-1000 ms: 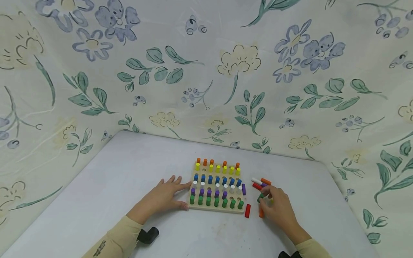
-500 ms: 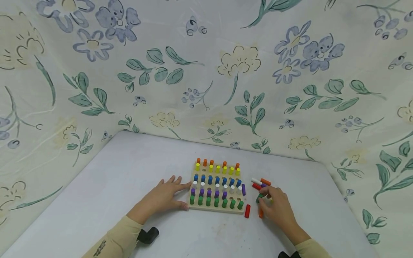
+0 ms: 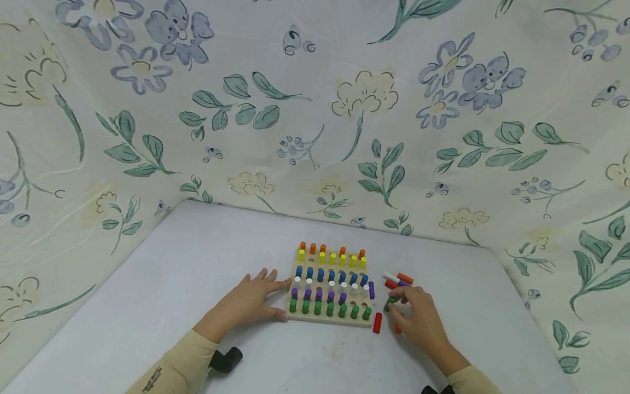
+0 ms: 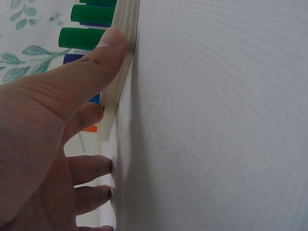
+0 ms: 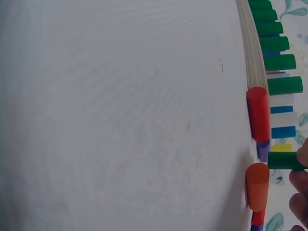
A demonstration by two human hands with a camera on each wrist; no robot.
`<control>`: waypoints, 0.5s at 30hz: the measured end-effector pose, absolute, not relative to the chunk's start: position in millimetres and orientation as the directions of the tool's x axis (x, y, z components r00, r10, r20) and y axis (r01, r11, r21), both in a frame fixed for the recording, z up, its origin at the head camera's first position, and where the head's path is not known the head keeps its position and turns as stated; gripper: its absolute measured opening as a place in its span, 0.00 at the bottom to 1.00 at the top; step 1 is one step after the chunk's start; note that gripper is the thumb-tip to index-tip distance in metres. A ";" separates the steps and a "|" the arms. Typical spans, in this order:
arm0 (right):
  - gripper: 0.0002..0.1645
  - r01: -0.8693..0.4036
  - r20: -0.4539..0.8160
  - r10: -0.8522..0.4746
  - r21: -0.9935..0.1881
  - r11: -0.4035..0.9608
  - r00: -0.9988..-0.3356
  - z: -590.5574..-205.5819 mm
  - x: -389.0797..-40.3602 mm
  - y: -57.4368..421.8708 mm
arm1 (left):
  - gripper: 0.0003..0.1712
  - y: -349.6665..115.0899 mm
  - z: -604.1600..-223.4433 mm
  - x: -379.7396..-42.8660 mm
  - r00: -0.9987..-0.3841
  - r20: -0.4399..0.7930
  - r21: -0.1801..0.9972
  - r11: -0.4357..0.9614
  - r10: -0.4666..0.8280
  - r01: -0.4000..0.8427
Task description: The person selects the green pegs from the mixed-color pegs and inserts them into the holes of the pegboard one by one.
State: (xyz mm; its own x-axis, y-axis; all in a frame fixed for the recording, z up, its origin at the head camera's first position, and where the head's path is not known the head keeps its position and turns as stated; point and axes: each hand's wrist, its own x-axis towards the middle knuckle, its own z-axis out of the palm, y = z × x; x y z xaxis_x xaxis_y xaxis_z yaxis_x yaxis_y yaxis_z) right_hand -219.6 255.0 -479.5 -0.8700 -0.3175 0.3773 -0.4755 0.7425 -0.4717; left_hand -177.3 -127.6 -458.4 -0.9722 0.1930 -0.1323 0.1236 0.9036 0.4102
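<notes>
A wooden pegboard (image 3: 328, 321) stands on the table with rows of orange, yellow, blue, white, purple and green pegs; some holes show bare. My left hand (image 3: 251, 301) lies at its left side, fingers spread, thumb and index finger touching the edge. In the left wrist view the thumb (image 4: 111, 45) presses on the board's side beside a green peg. To the right of the board, my right hand (image 3: 419, 317) pinches a green peg (image 3: 389, 304) between thumb and fingers. That peg (image 5: 284, 160) is held off the table, apart from the board.
A red peg (image 3: 377, 323) and a purple peg (image 3: 371, 290) lie along the board's right side. Behind the right hand is a small pile with a white peg (image 3: 391, 277) and an orange peg (image 3: 406, 278). Floral fabric (image 3: 315, 137) rises behind the table.
My right hand has shifted left towards the board, carrying the green peg away from the loose pegs. A yellow peg seen by the hand is now hidden. The left hand has stayed put.
</notes>
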 end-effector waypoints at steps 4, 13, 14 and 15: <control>0.16 -0.501 0.401 -0.329 -0.476 0.723 -0.855 -480.2 -219.2 253.9 | 0.48 -127.6 -457.7 -176.3 -0.972 -0.135 0.407 0.905 0.192 0.122; 0.16 -0.545 0.433 -0.356 -0.477 0.689 -0.828 -481.9 -219.5 247.8 | 0.47 -128.8 -458.6 -176.4 -0.971 -0.133 0.408 0.903 0.200 0.130; 0.16 -0.547 0.431 -0.359 -0.478 0.687 -0.828 -481.9 -219.4 246.8 | 0.47 -128.9 -458.6 -176.5 -0.971 -0.133 0.408 0.904 0.200 0.130; 0.16 -0.549 0.429 -0.363 -0.479 0.685 -0.827 -481.5 -219.2 245.8 | 0.47 -128.9 -458.7 -176.4 -0.971 -0.133 0.408 0.904 0.200 0.131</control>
State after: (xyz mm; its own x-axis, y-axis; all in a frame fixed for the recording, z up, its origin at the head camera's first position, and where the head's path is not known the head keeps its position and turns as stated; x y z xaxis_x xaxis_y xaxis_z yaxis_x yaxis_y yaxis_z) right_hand -219.2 245.8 -481.5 -0.8273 -0.3627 0.4290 -0.5488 0.6850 -0.4791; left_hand -176.4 -128.9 -458.7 -0.9707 0.2003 -0.1330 0.1306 0.9036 0.4080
